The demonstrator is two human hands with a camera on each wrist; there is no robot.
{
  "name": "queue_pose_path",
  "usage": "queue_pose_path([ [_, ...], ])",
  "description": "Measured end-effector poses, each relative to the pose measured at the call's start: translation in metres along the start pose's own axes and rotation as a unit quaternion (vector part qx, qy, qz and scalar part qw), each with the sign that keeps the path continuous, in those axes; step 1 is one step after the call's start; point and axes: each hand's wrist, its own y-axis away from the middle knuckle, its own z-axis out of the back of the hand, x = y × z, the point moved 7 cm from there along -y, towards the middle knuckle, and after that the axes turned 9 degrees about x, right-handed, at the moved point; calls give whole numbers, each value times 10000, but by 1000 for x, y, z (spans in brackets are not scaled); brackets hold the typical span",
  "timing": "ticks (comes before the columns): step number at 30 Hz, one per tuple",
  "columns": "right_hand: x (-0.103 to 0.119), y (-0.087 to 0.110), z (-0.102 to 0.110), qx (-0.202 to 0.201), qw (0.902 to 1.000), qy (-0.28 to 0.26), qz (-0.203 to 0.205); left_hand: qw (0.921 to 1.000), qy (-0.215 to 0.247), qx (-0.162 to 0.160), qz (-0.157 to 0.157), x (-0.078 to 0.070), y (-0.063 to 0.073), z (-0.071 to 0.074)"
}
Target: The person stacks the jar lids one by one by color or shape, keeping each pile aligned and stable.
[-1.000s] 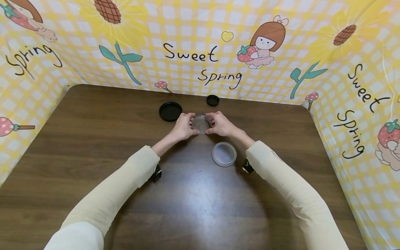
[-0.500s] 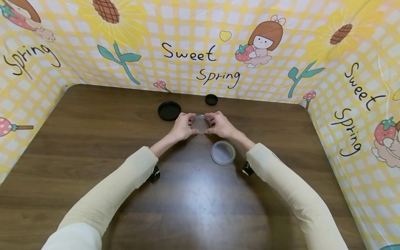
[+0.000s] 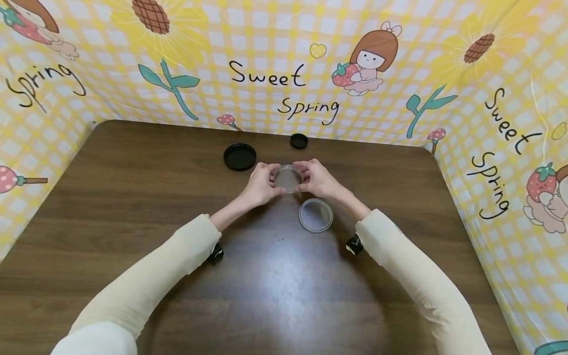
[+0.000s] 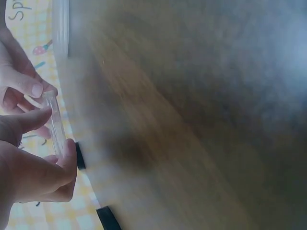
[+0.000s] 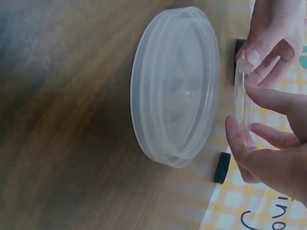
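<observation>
Both hands hold a small clear round plastic dish (image 3: 288,179) by its opposite sides, near the far middle of the table. My left hand (image 3: 261,185) grips its left edge between thumb and fingers, and my right hand (image 3: 320,180) grips the right edge. In the wrist views, the dish (image 5: 243,96) appears edge-on, thin and raised off the tabletop. Below the right hand lies a larger translucent round lid (image 3: 315,215), with a stepped rim seen close up in the right wrist view. Whether the held dish contains anything cannot be told.
A wide black round lid (image 3: 239,157) lies beyond the left hand. A smaller black round cap (image 3: 299,141) sits by the back edge. The brown wooden table (image 3: 146,197) is enclosed by a yellow checked cloth (image 3: 262,39) at the back and sides.
Both hands have shifted slightly to the right and nearer with the clear dish, which looks a little larger. The grip stays the same, and the lids stay in place.
</observation>
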Motion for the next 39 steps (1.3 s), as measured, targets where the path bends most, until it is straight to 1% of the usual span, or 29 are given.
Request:
queue_pose_path([
  [6,2,13,0,33,10000,-20,-56,10000,60,14,-55,-7,8,-4],
  [12,6,28,3,-77,9998,-160,36,9998,95,19,-166,-17,14,-6],
  [15,6,35,3,-122,9999,-91,67,9998,121,83,-166,-21,18,-9],
  [22,5,50,-2,-74,9999,-46,80,9995,72,302,-114,-29,26,-17],
  [29,1,64,-4,-64,9999,85,-5,9990,19,426,-162,-35,27,-26],
  [36,-3,76,-5,-127,9998,172,11,9978,187,538,-341,-39,29,-38],
  [39,-6,82,-8,-85,9999,120,-44,9973,115,592,-420,-43,32,-44],
])
